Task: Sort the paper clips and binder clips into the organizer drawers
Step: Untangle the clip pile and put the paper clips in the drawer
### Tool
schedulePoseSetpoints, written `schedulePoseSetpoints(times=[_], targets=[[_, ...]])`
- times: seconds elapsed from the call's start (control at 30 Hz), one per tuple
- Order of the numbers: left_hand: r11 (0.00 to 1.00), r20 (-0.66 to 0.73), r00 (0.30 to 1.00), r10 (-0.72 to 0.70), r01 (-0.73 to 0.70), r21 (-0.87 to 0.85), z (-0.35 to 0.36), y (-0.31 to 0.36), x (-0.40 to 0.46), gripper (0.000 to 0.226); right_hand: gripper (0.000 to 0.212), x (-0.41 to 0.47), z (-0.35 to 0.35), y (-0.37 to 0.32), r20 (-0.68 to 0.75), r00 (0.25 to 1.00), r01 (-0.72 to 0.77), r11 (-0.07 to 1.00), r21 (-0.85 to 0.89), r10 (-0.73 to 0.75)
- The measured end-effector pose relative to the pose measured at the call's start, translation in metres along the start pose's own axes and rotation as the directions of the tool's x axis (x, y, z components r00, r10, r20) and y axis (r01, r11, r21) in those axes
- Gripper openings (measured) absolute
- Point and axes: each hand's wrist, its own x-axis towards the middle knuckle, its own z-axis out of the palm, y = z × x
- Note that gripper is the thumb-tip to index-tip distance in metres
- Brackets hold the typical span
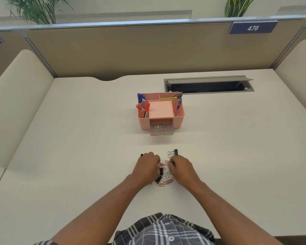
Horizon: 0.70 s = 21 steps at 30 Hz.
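A pile of red and silver paper clips (pixel 166 179) mixed with black binder clips (pixel 159 178) lies on the white desk (pixel 78 156) between my hands. My left hand (pixel 147 165) rests curled on the pile's left side, fingertips pinched at red paper clips. My right hand (pixel 181 167) is curled on the right side, its fingertips also on red clips. One black binder clip (pixel 175 152) lies just beyond my right hand; another (pixel 142 155) peeks out behind my left. The pink organizer (pixel 179 117) stands farther back, its clear drawer (pixel 162 130) pulled open with paper clips inside.
Blue and red markers (pixel 140 101) and pencils stand in the organizer's top compartments. A grey cable hatch (pixel 208 84) is open at the back right of the desk. A tan partition (pixel 131 50) closes the far side.
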Motion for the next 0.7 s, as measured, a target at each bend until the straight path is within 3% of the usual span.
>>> schedulePoseSetpoints(times=[0.2, 0.4, 0.7], targets=[[1.0, 0.026, 1.0, 0.002, -0.002, 0.03, -0.004, 0.002, 0.006, 0.008, 0.015, -0.002, -0.005, 0.0, -0.008, 0.998, -0.068, 0.992, 0.108, 0.069], [1.0, 0.038, 0.999, -0.01, 0.01, 0.0, -0.01, 0.003, 0.005, 0.014, 0.014, -0.002, -0.006, 0.001, -0.01, 0.997, -0.075, 0.986, 0.152, 0.078], [0.937, 0.045, 0.983, -0.175, 0.181, -0.3, -0.026, -0.002, 0.006, 0.019, 0.015, 0.004, -0.016, -0.004, -0.026, 0.995, -0.088, 0.96, 0.265, 0.098]])
